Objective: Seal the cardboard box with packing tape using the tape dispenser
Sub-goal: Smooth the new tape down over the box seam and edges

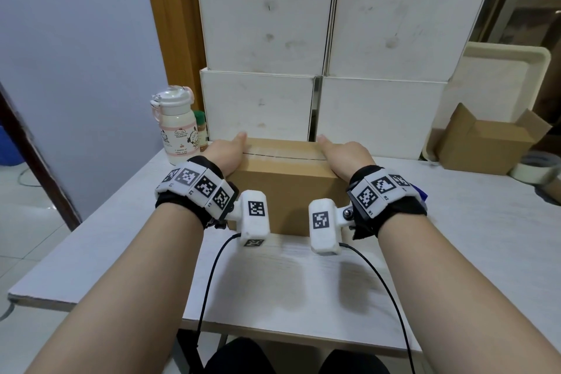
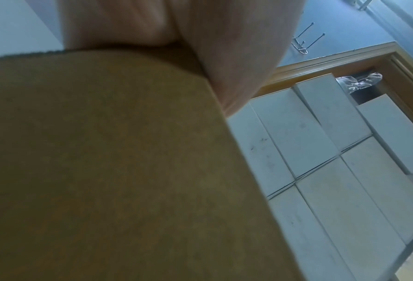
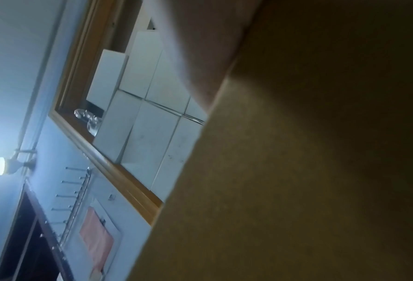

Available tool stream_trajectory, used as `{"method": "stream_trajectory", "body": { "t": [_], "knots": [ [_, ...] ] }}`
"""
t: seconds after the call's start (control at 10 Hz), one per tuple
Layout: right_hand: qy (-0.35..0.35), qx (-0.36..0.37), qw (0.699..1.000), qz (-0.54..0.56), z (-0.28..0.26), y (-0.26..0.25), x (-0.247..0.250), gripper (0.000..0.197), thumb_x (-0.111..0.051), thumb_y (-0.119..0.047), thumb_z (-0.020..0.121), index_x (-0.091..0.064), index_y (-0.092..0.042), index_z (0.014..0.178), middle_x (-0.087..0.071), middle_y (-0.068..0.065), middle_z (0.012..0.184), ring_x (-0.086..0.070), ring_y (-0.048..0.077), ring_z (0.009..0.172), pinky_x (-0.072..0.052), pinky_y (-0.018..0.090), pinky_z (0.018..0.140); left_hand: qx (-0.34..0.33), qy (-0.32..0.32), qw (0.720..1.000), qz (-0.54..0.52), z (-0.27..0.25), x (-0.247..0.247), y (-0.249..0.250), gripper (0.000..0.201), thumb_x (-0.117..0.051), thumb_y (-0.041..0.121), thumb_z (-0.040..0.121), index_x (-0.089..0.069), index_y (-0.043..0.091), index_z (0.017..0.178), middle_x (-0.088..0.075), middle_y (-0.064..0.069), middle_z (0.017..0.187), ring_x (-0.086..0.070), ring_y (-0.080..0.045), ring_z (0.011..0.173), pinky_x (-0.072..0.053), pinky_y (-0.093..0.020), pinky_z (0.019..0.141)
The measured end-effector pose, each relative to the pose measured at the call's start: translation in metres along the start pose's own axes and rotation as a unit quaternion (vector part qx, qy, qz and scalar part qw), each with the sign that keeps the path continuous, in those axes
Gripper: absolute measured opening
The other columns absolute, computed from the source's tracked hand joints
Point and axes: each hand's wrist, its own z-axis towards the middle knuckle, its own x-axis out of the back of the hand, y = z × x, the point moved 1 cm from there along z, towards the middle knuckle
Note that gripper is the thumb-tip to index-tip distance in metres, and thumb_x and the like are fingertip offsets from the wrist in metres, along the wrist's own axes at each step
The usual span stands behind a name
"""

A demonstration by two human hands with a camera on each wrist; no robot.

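A brown cardboard box [image 1: 288,191] sits at the far middle of the white table [image 1: 273,279], flaps closed, with a dark seam across its top. My left hand [image 1: 226,152] holds its left end, thumb lying on the top. On the right end my right hand [image 1: 346,155] holds the same way. The fingers of both hands are hidden down the box's sides. In the left wrist view the box wall [image 2: 104,161] fills the frame under my hand [image 2: 224,47]. The right wrist view shows the box wall [image 3: 297,171] beside my hand [image 3: 200,47]. I see no tape dispenser plainly.
Stacked white boxes [image 1: 264,39] stand right behind the cardboard box. A white and pink bottle [image 1: 177,127] is at the back left. At the right are an open small cardboard box [image 1: 485,143], a roll of tape [image 1: 534,168] and a cream tray [image 1: 501,70].
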Motion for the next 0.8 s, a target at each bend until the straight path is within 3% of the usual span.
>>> {"method": "stream_trajectory", "body": {
  "t": [0.1,0.2,0.3,0.5,0.6,0.7,0.8],
  "knots": [
    [-0.059,-0.018,0.998,-0.003,0.002,0.000,-0.001,0.093,-0.064,-0.067,0.070,-0.040,-0.006,0.137,-0.053,0.005,0.131,-0.053,0.025,0.116,-0.038,0.027,0.077,0.019,-0.075,0.997,-0.018,0.001,0.001,-0.005,0.109,-0.058,0.088,0.043,-0.055,0.013,0.122,-0.065,-0.009,0.117,-0.063,-0.032,0.107,-0.047,-0.042,0.100],
    [-0.075,-0.007,0.997,-0.029,0.005,0.002,0.000,0.094,-0.070,-0.064,0.066,-0.042,-0.009,0.136,-0.052,0.006,0.133,-0.055,0.024,0.113,-0.041,0.027,0.077,0.020,-0.106,0.994,-0.013,0.007,0.001,-0.007,0.083,-0.068,0.079,0.041,-0.060,0.017,0.096,-0.071,-0.009,0.097,-0.069,-0.028,0.091,-0.051,-0.040,0.094],
    [-0.087,0.006,0.996,-0.022,0.004,0.002,0.003,0.075,-0.067,-0.057,0.075,-0.049,-0.007,0.129,-0.055,0.008,0.129,-0.056,0.023,0.099,-0.042,0.027,0.077,0.018,-0.096,0.995,-0.001,0.015,0.000,-0.009,0.099,-0.062,0.082,0.032,-0.060,0.015,0.106,-0.069,-0.010,0.104,-0.067,-0.029,0.097,-0.050,-0.039,0.096],
    [-0.103,0.001,0.995,0.019,0.004,0.006,0.011,0.057,-0.060,-0.043,0.088,-0.048,-0.004,0.127,-0.056,0.007,0.112,-0.056,0.023,0.097,-0.046,0.032,0.086,-0.029,-0.073,0.995,-0.054,0.019,0.001,-0.012,0.064,-0.057,0.058,0.079,-0.059,0.006,0.116,-0.064,-0.018,0.119,-0.062,-0.034,0.111,-0.047,-0.043,0.101],
    [-0.126,-0.020,0.987,0.099,0.001,0.009,0.013,0.051,-0.059,-0.029,0.092,-0.043,-0.001,0.131,-0.055,0.004,0.099,-0.057,0.023,0.087,-0.049,0.031,0.078,-0.019,-0.064,0.997,-0.048,0.020,0.002,-0.015,0.054,-0.052,0.055,0.085,-0.061,0.008,0.109,-0.066,-0.015,0.111,-0.064,-0.032,0.104,-0.049,-0.042,0.099],
    [-0.145,-0.030,0.976,0.161,0.003,0.012,0.011,0.025,-0.053,-0.019,0.096,-0.050,0.000,0.113,-0.058,0.005,0.083,-0.058,0.017,0.068,-0.052,0.017,0.050,-0.031,-0.065,0.988,-0.140,0.023,-0.001,-0.015,0.051,-0.056,0.037,0.090,-0.054,0.000,0.125,-0.057,-0.021,0.130,-0.055,-0.036,0.121,-0.044,-0.046,0.104],
    [-0.120,-0.026,0.979,0.165,0.005,0.012,0.007,0.019,-0.047,-0.021,0.097,-0.051,-0.004,0.103,-0.061,0.010,0.090,-0.062,0.023,0.077,-0.056,0.023,0.062,-0.027,-0.055,0.983,-0.173,0.021,-0.003,-0.015,0.049,-0.054,0.034,0.092,-0.053,-0.002,0.126,-0.055,-0.022,0.132,-0.053,-0.037,0.122,-0.044,-0.047,0.104]
  ]
}}
